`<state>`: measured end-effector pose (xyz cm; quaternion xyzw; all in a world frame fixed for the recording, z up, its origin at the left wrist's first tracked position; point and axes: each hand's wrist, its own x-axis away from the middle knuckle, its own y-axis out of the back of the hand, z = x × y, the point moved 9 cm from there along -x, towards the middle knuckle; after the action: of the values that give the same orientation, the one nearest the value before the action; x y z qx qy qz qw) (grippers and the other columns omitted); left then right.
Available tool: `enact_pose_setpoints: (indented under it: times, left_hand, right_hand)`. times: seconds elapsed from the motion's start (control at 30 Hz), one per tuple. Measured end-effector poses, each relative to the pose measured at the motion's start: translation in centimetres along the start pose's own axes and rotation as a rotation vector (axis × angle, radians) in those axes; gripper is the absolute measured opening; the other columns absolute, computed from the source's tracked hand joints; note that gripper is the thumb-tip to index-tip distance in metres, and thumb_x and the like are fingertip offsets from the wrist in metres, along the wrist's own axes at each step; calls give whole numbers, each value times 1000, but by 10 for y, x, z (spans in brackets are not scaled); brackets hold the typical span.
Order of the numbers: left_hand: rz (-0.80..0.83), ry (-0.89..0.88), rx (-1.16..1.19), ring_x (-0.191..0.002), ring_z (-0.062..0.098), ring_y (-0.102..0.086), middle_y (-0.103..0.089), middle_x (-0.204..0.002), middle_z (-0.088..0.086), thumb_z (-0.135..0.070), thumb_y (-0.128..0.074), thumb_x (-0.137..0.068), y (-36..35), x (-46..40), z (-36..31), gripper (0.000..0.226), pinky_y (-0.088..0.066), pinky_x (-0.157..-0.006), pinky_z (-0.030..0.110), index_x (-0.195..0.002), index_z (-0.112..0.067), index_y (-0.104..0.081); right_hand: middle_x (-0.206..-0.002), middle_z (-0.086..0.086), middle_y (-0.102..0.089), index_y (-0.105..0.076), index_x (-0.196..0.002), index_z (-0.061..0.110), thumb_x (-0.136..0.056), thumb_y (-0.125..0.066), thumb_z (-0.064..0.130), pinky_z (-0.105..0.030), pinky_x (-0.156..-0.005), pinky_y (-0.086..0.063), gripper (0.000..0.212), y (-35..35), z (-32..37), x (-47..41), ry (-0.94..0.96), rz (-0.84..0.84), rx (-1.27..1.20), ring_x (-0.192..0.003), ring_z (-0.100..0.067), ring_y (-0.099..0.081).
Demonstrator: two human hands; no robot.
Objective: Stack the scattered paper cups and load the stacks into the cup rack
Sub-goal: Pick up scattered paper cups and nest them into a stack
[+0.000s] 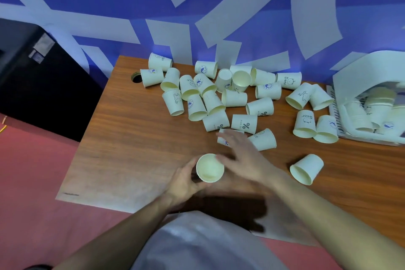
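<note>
Several cream paper cups (pixel 234 97) with blue prints lie scattered on their sides across the wooden table (pixel 122 138). My left hand (pixel 186 180) grips an upright cup (pixel 210 167), open mouth facing up, near the table's front. My right hand (pixel 243 158) is blurred, fingers spread, stretched over a lying cup (pixel 223 138) just beyond the held one; whether it touches that cup I cannot tell. The white cup rack (pixel 359 76) stands at the right edge with cup stacks (pixel 377 107) inside it.
One cup (pixel 306 169) lies apart on the front right of the table. A round cable hole (pixel 136 77) is at the back left corner. A blue and white patterned wall rises behind; a black box (pixel 32 76) stands at the left on the red floor.
</note>
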<state>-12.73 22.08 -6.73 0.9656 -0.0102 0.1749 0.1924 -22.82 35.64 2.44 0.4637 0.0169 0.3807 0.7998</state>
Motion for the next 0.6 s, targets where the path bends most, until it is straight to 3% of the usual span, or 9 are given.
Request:
enact_pose_setpoints:
  times: [0.1,0.33,0.6]
  left_hand:
    - [2,10,-19,-102,-3,-66,-70,-115,-14,-27,-92,-70,-3,-9,-3,77,-50,-86,12,-137,-30,-53]
    - [22,34,-56,-100,-9,-64,-68,-112,-19,-25,-92,-70,-14,-21,-6,73,-46,-82,6,-127,-43,-50]
    - [32,41,-89,-100,-7,-64,-67,-114,-21,-27,-93,-67,-17,-23,-2,78,-45,-83,7,-123,-54,-47]
  right_hand:
    - [-154,-4,-36,-38,-149,21,-93,-59,33,-41,-116,-27,62,25,-57,-6,-117,-54,167,-143,-24,-25]
    - [-149,-2,-39,-40,-147,23,-88,-59,21,-40,-110,-32,62,23,-129,-17,-135,133,625,-139,-25,-30]
    - [-151,-3,-37,-28,-153,23,-89,-62,19,-42,-112,-31,73,-2,-160,-21,-209,206,672,-142,-25,-28]
